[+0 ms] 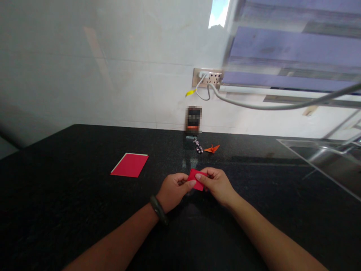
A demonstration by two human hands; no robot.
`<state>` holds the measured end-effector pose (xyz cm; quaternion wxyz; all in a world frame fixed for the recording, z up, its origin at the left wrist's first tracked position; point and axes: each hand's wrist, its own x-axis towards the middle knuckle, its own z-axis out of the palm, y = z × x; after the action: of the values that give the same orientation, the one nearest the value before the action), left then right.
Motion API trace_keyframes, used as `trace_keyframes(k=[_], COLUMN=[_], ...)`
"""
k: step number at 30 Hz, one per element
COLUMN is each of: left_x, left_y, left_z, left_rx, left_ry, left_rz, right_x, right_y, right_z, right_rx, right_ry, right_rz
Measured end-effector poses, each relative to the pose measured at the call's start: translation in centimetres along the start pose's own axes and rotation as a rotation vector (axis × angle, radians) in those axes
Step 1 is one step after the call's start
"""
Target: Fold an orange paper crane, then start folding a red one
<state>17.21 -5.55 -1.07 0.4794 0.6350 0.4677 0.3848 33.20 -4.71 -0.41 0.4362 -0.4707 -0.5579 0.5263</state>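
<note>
Over the dark surface (84, 210), our left hand (171, 192) and right hand (221, 185) clamp their fingers (206, 181) on the small red paper (199, 186), folded down but seemingly unfinished; a flat red sheet (130, 165) lies unfolded leftward.

From here it's a kitchen: black counter (84, 210) against a pale tiled wall (126, 86), socket panel (214, 78) at one o'clock, and at three o'clock a sink (335, 165), seemingly steel, though blurred.
</note>
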Motion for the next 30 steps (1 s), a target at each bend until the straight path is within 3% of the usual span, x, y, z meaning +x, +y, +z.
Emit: trace_keyframes(k=[7,17,25,30], left_x=[-0.08,-0.23,-0.09,-0.15], left_y=[0.49,0.66,0.45,0.57], left_z=[-0.03,0.26,0.09,-0.03], left_rx=[0.078,-0.018,0.062,0.079], left_ry=[0.104,0.123,0.204,0.188], left_rz=[0.011,0.074,0.065,0.072], right_x=[-0.17,-0.37,-0.5,-0.53], right_y=[-0.13,-0.35,-0.27,-0.2], right_z=[0.21,0.35,0.56,0.65], right_rx=[-0.04,-0.096,-0.14,-0.118], right_ry=[-0.038,-0.06,-0.083,-0.097], right_rz=[-0.011,-0.045,-0.052,-0.06])
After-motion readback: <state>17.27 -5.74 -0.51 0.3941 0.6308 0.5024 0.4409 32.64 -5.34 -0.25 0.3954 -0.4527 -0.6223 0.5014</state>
